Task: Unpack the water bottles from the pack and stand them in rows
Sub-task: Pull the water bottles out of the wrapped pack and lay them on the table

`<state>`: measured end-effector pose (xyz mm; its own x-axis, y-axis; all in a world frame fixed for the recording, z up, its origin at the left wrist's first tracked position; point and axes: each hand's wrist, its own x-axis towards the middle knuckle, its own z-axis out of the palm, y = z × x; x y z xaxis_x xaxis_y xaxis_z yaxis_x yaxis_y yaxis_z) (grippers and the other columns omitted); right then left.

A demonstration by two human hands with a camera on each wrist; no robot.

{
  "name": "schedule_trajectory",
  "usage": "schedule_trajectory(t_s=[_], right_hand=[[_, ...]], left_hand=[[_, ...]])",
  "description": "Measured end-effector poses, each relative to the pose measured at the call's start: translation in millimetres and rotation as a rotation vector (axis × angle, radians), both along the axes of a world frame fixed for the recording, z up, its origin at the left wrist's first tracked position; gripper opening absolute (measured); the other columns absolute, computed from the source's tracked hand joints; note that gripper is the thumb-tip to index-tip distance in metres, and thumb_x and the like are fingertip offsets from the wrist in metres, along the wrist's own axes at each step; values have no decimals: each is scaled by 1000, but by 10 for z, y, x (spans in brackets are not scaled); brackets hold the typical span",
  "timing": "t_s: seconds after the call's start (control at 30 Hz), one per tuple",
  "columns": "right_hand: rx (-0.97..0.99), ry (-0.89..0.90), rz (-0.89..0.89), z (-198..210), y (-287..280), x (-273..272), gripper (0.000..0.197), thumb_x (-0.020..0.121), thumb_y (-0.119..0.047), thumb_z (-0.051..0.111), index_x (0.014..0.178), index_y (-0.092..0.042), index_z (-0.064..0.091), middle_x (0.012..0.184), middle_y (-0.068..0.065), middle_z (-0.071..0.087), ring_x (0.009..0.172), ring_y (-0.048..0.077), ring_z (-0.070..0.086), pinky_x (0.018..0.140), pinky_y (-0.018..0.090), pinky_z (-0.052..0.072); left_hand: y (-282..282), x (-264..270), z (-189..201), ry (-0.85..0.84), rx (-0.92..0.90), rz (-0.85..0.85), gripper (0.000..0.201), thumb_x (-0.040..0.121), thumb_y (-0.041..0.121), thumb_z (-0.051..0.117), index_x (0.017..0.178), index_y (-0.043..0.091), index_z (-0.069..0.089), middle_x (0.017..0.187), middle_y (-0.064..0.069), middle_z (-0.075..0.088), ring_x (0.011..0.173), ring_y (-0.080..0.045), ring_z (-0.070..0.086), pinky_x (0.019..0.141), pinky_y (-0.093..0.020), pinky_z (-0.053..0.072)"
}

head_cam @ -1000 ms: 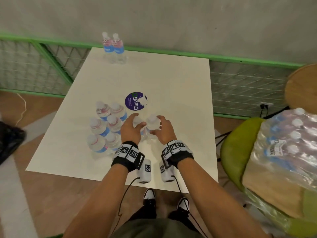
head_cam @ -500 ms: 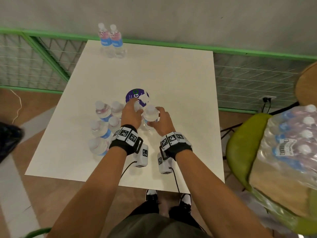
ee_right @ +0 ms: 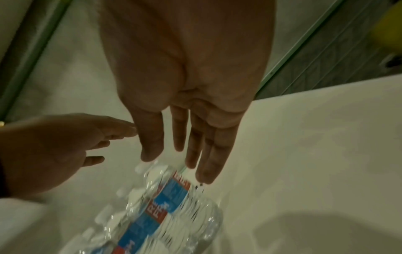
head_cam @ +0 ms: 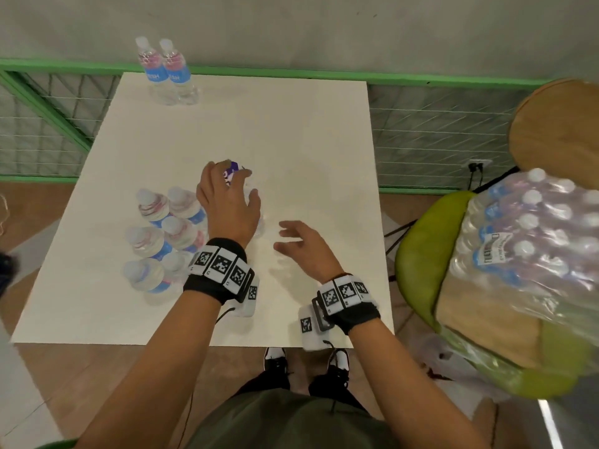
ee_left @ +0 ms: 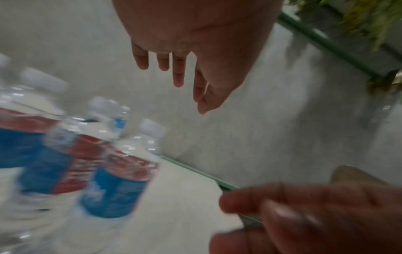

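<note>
Several clear water bottles with blue and red labels stand in a tight group at the left of the white table. My left hand hovers just right of the group with its fingers spread, holding nothing; it covers most of a bottle beneath it. The left wrist view shows its straight fingers above the blurred bottles. To the right, my right hand is open and empty over bare table. In the right wrist view its fingers hang above two bottles. The shrink-wrapped pack lies on the chair at the right.
Two more bottles stand at the table's far left corner. A purple sticker peeks out beyond my left hand. A green chair holds the pack, with a round wooden top behind it. A green wire fence runs past the table.
Both hands have let go of the bottles they gripped beside the group. The right hand has drawn back to the right and opened. The left hand has risen and spread its fingers.
</note>
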<state>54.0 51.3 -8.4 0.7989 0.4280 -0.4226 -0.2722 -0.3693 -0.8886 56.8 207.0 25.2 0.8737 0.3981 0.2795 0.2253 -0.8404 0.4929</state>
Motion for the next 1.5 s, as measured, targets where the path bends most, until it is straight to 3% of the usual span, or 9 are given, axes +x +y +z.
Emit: schedule_trajectory(t_s=[0.2, 0.37, 0.53, 0.73, 0.9, 1.0, 1.2, 1.33, 1.5], right_hand=[[35, 175, -178, -13, -1582, -679, 15, 90, -4, 57, 86, -18, 61, 87, 1, 65, 75, 12, 64, 70, 24, 54], [-316, 149, -700, -174, -3020, -728, 15, 87, 1, 57, 102, 1, 60, 80, 11, 61, 66, 19, 59, 64, 27, 50], [-1016, 1, -277, 1, -3599, -576, 48, 91, -17, 51, 138, -16, 43, 133, 18, 52, 109, 31, 57, 94, 39, 48], [-1105, -73, -59, 213, -3692, -590, 36, 89, -11, 45, 123, -9, 58, 124, 16, 61, 110, 33, 59, 91, 38, 51], [-813, -67, -345, -3, -3826, -551, 50, 91, -24, 55, 138, -13, 44, 144, 13, 44, 132, 28, 42, 110, 33, 29], [-348, -10, -697, -110, -3867, -565, 36, 68, -31, 79, 98, -19, 64, 104, 9, 70, 95, 23, 66, 81, 33, 51], [-23, 164, -534, -16, -3819, -858, 38, 69, -13, 81, 102, -11, 62, 82, 2, 71, 69, 12, 69, 62, 27, 57], [148, 274, -483, -17, -3820, -811, 24, 86, -10, 65, 109, -6, 63, 84, 9, 69, 68, 19, 64, 65, 27, 57], [-279, 163, -636, -27, -3853, -518, 34, 86, -10, 60, 119, -5, 60, 114, 16, 66, 105, 31, 64, 96, 39, 51]], left_hand=[[-1333, -42, 101, -30, -119, -487, 29, 85, 29, 55, 109, 15, 62, 127, -10, 51, 127, -31, 38, 103, -42, 27], [-2682, -224, 59, 508, -158, -1099, 47, 86, 34, 62, 129, 22, 48, 128, 0, 46, 115, -21, 51, 93, -35, 44], [-3506, -249, -92, 624, -115, -1055, 87, 79, 34, 70, 145, 29, 15, 154, -2, 11, 131, -27, 38, 97, -39, 43], [-3722, -245, -163, 513, -192, -942, 68, 90, 28, 57, 145, 20, 18, 151, -5, 22, 124, -25, 47, 99, -36, 41], [-3654, -295, -207, 522, -166, -846, 38, 85, 43, 61, 107, 15, 46, 112, -3, 52, 95, -21, 56, 80, -33, 46], [-3668, -320, -228, 646, -104, -889, 40, 78, 53, 64, 81, 15, 54, 88, -3, 61, 79, -22, 58, 68, -33, 45], [-3769, -436, -280, 912, -357, -990, 89, 58, 47, 83, 129, 14, 41, 120, 3, 53, 111, -16, 53, 95, -31, 45], [-3652, -412, -370, 844, -561, -958, 71, 63, 31, 85, 119, 21, 41, 114, 0, 63, 103, -16, 62, 92, -30, 49], [-3361, -312, -306, 790, -573, -924, 66, 67, 27, 83, 120, 24, 43, 105, 11, 62, 97, -3, 61, 88, -16, 45]])
